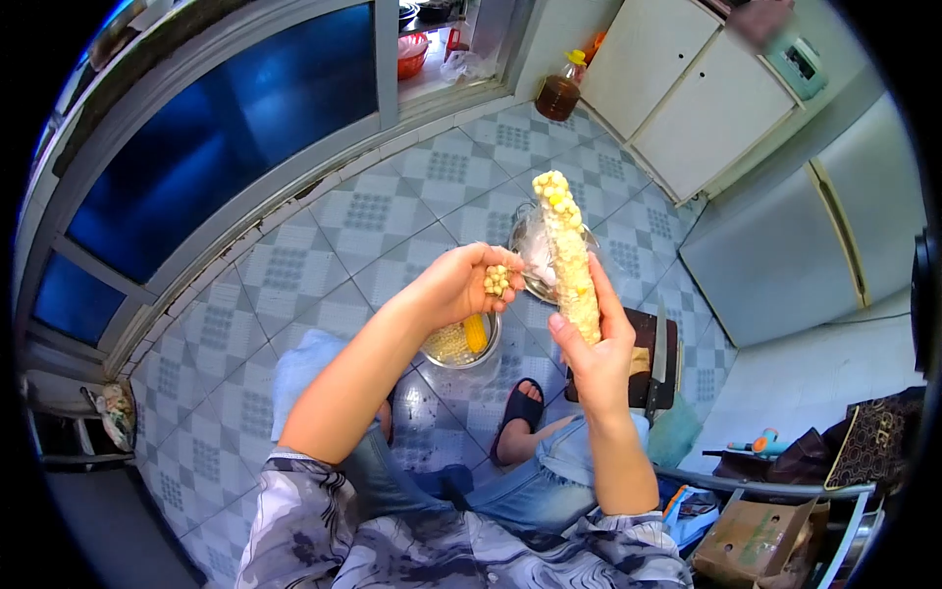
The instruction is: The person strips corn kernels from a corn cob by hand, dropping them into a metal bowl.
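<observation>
Upright in my right hand is a corn cob, mostly stripped, with kernels left near its top end. My fingers wrap round its lower part. My left hand is cupped to the left of the cob, its fingers curled round a small heap of loose corn kernels. Below that hand a metal bowl stands on the floor; it holds kernels and a yellow ear of corn. Behind the cob sits another basin with a clear plastic bag, partly hidden.
A knife lies on a dark board right of my leg. Farther off stand a bottle of brown liquid, a white cabinet and a fridge. A rack with a cardboard box is at lower right.
</observation>
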Tool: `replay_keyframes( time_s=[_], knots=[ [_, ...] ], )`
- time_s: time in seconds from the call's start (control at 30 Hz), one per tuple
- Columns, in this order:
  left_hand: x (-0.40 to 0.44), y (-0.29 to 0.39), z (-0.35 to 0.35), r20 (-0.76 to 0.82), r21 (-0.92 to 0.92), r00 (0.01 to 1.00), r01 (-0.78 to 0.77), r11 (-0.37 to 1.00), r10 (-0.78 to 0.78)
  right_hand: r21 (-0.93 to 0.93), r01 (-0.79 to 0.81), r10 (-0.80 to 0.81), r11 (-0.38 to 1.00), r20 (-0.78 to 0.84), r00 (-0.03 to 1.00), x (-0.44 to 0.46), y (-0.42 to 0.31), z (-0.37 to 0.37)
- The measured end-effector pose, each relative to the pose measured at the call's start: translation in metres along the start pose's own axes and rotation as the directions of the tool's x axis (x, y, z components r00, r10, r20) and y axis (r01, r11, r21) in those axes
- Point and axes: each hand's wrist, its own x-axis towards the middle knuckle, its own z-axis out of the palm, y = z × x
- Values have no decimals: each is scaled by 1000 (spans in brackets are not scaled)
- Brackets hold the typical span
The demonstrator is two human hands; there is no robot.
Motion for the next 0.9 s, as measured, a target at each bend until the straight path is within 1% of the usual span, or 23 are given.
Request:
replay_keyframes(
  time_s=[0.03,0.07,0.13,0.2,0.27,0.3,0.33,0.37,0.4,0.43,0.47,0.53,0.57,0.6,0.63,0.67,0.73,0.77,0.9],
  knots=[
    [4,-4,-7,-26,-50,999,22,998,-24,24,-3,3,1000,-5,1000,0,-1,-1],
    [8,-9,-15,-36,-40,999,35,999,-36,48,-6,6,999,-10,1000,0,-2,-1],
    [18,-23,-42,-136,-181,986,69,981,-94,104,3,-1,995,-18,1000,0,-4,-5],
    [31,-46,-83,-189,-171,973,101,980,-133,156,2,2,988,-26,1000,-1,-8,-8],
    [43,-71,-126,-374,-132,905,163,978,-202,194,-5,10,981,-21,1000,-2,-11,-14],
    [46,-83,-143,-461,-91,864,183,979,-204,218,-15,21,976,-23,1000,-2,-13,-17],
    [49,-94,-157,-469,-83,856,202,976,-217,243,-25,32,970,-26,999,-3,-15,-19],
    [52,-105,-170,-535,-53,818,218,975,-212,201,-8,14,979,-29,999,-4,-15,-23],
    [55,-115,-183,-593,-22,779,235,972,-202,188,52,-43,981,-53,998,-2,-11,-23],
    [60,-127,-190,-651,-33,734,226,974,-192,172,113,-100,979,-78,992,-1,-7,-23],
    [62,-137,-200,-653,-28,728,253,967,-209,180,101,-84,978,-101,991,0,-6,-24],
    [69,-157,-223,-653,6,743,199,980,-147,247,57,-41,967,-67,997,0,-17,-29],
    [76,-176,-256,-651,11,741,226,974,-165,242,16,-2,970,-59,998,-1,-22,-32],
    [85,-198,-299,-629,3,768,155,988,-119,246,9,12,969,-82,997,0,-21,-34],
    [89,-211,-321,-608,-7,791,81,997,-69,227,44,-27,973,-76,997,0,-20,-36],
    [89,-214,-323,-606,-3,791,104,995,-84,209,79,-66,975,-69,995,0,-20,-37],
    [85,-214,-310,-558,-67,821,99,993,-120,244,52,-37,968,-66,997,0,-22,-39],
    [82,-208,-300,-561,-137,805,139,981,-192,246,57,-43,968,-61,997,0,-22,-39],
    [70,-200,-288,-585,-143,780,170,975,-222,283,82,-66,956,-67,996,1,-18,-39]
  ],
)
